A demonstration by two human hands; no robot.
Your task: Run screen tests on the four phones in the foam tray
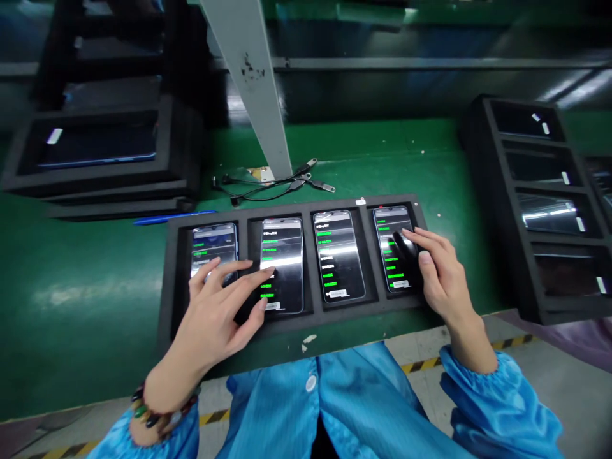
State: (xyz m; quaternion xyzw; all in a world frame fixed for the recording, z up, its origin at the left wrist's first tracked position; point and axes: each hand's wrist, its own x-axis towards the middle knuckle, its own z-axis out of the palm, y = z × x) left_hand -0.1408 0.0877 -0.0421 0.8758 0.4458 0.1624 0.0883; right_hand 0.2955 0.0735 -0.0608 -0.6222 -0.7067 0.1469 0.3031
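Observation:
A black foam tray point(282, 322) in front of me holds several smartphones, face up and lit, each in its own slot. Green and white text lines fill their dark screens. My left hand point(217, 303) is spread over the leftmost phone point(215, 237), its index fingertip at the screen of the second phone point(283, 245). Nobody's hand is on the third phone point(340, 261). At the tray's right end, my right hand point(442, 271) has its fingers stretched out to the rightmost phone point(392, 255), fingertips at the screen's right edge. Neither hand grips anything.
Short black cables point(272, 185) lie behind the tray near a grey metal post point(253, 76). A blue pen point(172, 217) lies at the tray's back left. Stacked foam trays point(176, 159) with phones stand at left; another tray stack point(500, 210) stands at right on the green bench point(86, 299).

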